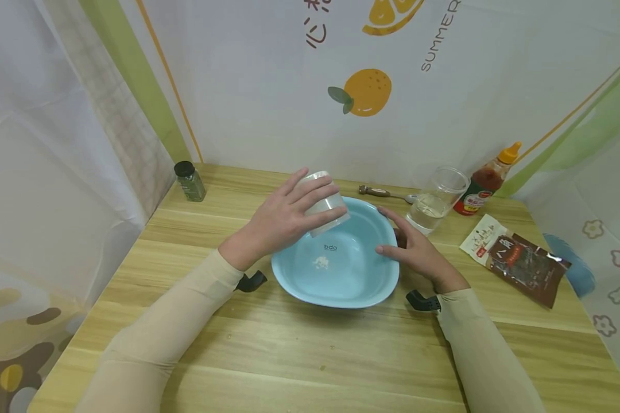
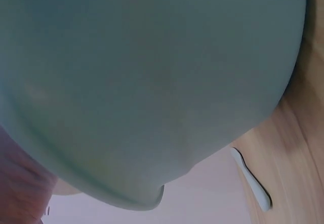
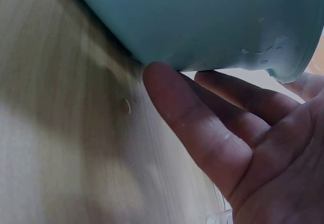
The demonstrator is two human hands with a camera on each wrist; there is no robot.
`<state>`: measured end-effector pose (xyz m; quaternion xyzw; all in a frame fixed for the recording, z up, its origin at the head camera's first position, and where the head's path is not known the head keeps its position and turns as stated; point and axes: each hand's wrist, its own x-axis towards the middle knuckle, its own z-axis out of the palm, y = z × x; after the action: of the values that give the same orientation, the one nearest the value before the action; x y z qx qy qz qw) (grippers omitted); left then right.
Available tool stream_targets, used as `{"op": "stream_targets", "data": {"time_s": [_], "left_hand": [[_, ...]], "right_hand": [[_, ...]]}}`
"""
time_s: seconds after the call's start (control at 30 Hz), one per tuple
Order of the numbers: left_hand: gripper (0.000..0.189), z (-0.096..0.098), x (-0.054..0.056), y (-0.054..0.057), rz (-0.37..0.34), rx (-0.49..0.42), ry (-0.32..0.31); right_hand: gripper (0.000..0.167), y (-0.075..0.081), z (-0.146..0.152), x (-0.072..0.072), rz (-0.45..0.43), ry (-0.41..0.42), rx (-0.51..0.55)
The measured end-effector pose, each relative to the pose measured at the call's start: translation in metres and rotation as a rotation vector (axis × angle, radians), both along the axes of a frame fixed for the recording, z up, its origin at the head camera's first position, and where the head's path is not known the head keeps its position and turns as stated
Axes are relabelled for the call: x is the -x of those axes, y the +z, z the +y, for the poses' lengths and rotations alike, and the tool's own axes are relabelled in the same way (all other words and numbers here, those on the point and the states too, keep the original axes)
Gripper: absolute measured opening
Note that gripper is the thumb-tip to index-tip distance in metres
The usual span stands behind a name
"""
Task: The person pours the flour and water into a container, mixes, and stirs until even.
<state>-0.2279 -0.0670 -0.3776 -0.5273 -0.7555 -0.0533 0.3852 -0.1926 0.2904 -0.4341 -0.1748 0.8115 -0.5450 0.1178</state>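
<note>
"Gripping the white cup point(image 1: 333, 203), your left hand point(image 1: 281, 217) holds it tilted over the eleven o'clock side of the blue bowl point(image 1: 353, 285). Why there?"

"Probably so anything falling joins the white bits point(image 1: 321, 263) inside."

"And your right hand point(image 1: 419, 250)?"

"With it you grip the blue bowl at three o'clock, likely steadying it on the bench point(image 1: 310, 358)."

We record plain, cream-beige sleeves on both arms. The left sleeve point(image 1: 173, 321) fits closely, creases across the forearm and ends at the wrist. The right sleeve point(image 1: 488, 347) matches in colour. We see the left hand point(image 1: 294, 211) and right hand point(image 1: 418, 249) bare. At each cuff we note a black angular fitting: left fitting point(image 1: 253, 281), curved; right fitting point(image 1: 422, 301), blocky, its attachment partly hidden.
</note>
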Motion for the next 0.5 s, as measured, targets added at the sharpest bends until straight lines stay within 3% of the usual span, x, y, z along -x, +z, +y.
{"op": "stream_targets", "data": {"time_s": [0.5], "left_hand": [[0.058,-0.0003,-0.0008,0.0009,0.0,0.013,-0.01]], "right_hand": [[0.09,-0.0017,0.0006,0.0013,0.005,0.011,0.01]]}}
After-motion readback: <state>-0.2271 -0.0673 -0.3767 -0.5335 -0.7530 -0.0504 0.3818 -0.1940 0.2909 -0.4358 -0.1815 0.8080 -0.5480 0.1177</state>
